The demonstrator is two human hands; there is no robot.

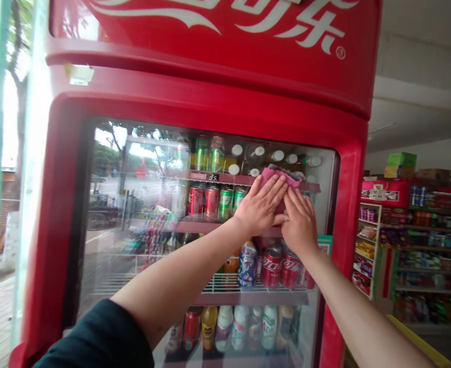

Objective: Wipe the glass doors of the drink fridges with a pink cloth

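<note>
Head view: L hand (261, 204) flat, fingers spread, not clenched, pressing pink cloth (279, 180) against glass door (141, 204) of red Coca-Cola fridge (210, 87). R hand (299, 222) also flat on cloth, just beside L. Drink cans (211, 202) behind glass; store shelves (412, 245) to right.

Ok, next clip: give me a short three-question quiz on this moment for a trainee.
1. What colour is the cloth under the left hand?
2. True or false: the right hand is inside the red drinks fridge.
3. What stands on the wire shelf below the hands: A) loaves of bread, or B) cans?

Key: 1. Pink. 2. False, it is outside, on the glass. 3. B.
</note>
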